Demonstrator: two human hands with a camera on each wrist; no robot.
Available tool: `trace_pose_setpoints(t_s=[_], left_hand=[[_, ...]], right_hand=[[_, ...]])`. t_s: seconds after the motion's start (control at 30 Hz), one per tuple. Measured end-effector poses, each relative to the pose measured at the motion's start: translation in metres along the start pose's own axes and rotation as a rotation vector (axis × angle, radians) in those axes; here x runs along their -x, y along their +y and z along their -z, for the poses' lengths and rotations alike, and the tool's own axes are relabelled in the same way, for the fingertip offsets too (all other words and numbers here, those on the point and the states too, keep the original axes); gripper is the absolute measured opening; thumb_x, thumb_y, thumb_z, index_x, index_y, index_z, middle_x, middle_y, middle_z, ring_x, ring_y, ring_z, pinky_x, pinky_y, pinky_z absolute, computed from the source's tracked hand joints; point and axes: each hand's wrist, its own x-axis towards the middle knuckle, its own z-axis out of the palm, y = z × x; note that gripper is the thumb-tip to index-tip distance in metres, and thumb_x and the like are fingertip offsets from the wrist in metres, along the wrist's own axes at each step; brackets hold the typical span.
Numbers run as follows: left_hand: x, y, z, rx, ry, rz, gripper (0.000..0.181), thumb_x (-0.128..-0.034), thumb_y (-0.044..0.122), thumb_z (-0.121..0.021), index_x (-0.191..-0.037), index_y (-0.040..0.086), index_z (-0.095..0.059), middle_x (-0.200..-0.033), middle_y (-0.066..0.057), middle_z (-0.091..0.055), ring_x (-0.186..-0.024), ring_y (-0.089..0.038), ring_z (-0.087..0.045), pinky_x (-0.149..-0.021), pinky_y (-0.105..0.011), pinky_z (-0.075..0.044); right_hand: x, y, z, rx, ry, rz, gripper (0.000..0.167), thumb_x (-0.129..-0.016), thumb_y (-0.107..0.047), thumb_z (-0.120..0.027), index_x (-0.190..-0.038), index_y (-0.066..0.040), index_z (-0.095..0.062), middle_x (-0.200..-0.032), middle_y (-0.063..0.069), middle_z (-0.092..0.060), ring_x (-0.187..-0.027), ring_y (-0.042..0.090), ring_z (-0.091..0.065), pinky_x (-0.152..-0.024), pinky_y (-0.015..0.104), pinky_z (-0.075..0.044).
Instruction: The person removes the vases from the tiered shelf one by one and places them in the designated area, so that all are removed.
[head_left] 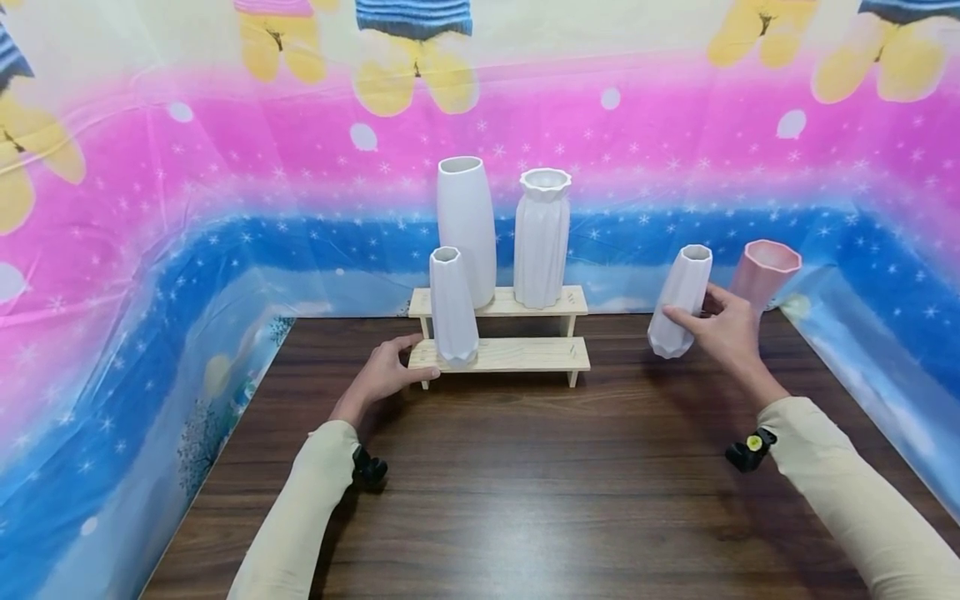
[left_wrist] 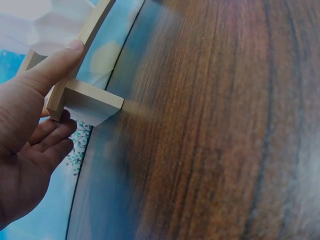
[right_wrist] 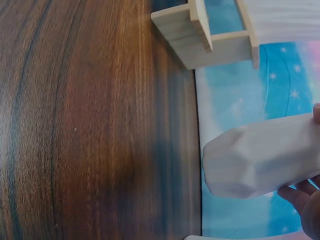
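My right hand (head_left: 727, 327) grips a small white faceted vase (head_left: 681, 300), fingers and thumb around its side. That vase (right_wrist: 260, 155) tilts a little and is held to the right of a two-step wooden stand (head_left: 517, 355). With thumb on top and fingers beneath, my left hand (head_left: 386, 371) holds the left end of the stand's lower step, also seen in the left wrist view. On that lower step, at its left, stands a similar white faceted vase (head_left: 453, 308). The upper step bears a tall smooth white vase (head_left: 468, 217) and a ribbed white vase (head_left: 542, 242) with a scalloped rim.
A pink vase (head_left: 761, 271) stands behind my right hand, partly hidden by it. The dark wood tabletop (head_left: 510, 483) stretches in front of the stand. A printed cloth (head_left: 637, 150) in pink and blue hangs behind and at both sides.
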Motion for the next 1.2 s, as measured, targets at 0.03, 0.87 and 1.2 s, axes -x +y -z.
trace_pose_setpoints(t_s=[0.03, 0.87, 1.2], left_hand=[[0.000, 0.000, 0.000, -0.001, 0.000, 0.001, 0.092, -0.0842, 0.049, -0.083, -0.155, 0.005, -0.044, -0.139, -0.018, -0.059, -0.106, -0.028, -0.059, -0.090, -0.044, -0.048], [0.000, -0.001, -0.003, 0.001, 0.006, -0.007, 0.091, -0.0845, 0.047, -0.083, -0.154, 0.003, -0.045, -0.135, -0.017, -0.061, -0.107, -0.027, -0.059, -0.090, -0.043, -0.049], [-0.001, 0.001, 0.000, -0.001, 0.005, -0.003, 0.091, -0.0845, 0.048, -0.083, -0.154, 0.003, -0.045, -0.137, -0.017, -0.060, -0.110, -0.027, -0.059, -0.092, -0.044, -0.049]], right_hand=[[0.000, 0.002, 0.000, 0.004, 0.007, -0.004, 0.075, -0.082, -0.043, -0.086, -0.141, -0.004, -0.062, -0.128, 0.021, -0.068, -0.109, 0.031, -0.067, -0.070, 0.007, -0.046], [-0.018, 0.035, -0.017, -0.073, 0.060, -0.058, 0.074, -0.084, -0.040, -0.086, -0.144, -0.006, -0.059, -0.138, 0.020, -0.063, -0.122, 0.034, -0.062, -0.100, 0.054, -0.049], [-0.018, 0.042, -0.019, -0.059, 0.061, -0.104, 0.078, -0.084, -0.043, -0.084, -0.146, -0.005, -0.057, -0.140, 0.021, -0.061, -0.124, 0.037, -0.060, -0.102, 0.056, -0.047]])
